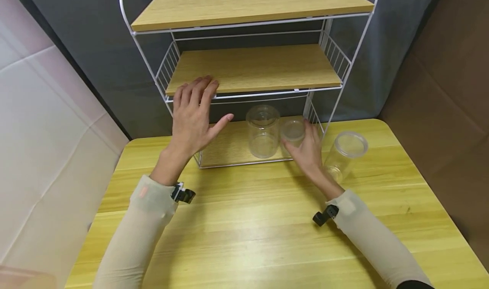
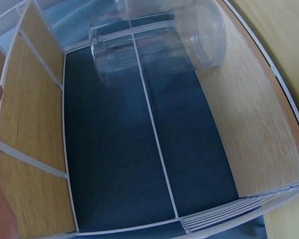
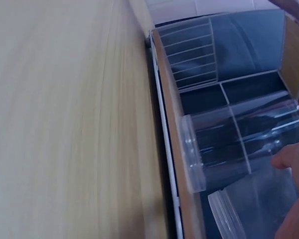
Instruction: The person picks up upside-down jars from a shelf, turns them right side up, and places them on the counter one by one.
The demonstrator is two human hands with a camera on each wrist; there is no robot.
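Observation:
My right hand [image 1: 307, 151] holds a short clear jar [image 1: 293, 131] on the bottom shelf, thumb on one side and fingers on the other; in the right wrist view the short jar [image 3: 261, 204] overlaps my hand [image 3: 298, 186]. Directly left of it a taller clear jar [image 1: 263, 138] stands upright. My left hand [image 1: 191, 121] rests on the front edge of the middle shelf [image 1: 256, 68], its fingers extended and thumb spread. Another tall clear jar [image 1: 345, 153] stands on the table just right of the rack, beside my right wrist.
The white wire rack has three wooden shelves, with the top shelf [image 1: 248, 4] above both hands. Wire side panels [image 1: 336, 55] bound the shelves. The yellow wooden table [image 1: 248, 229] extends in front; a dark curtain [image 1: 95, 68] hangs behind.

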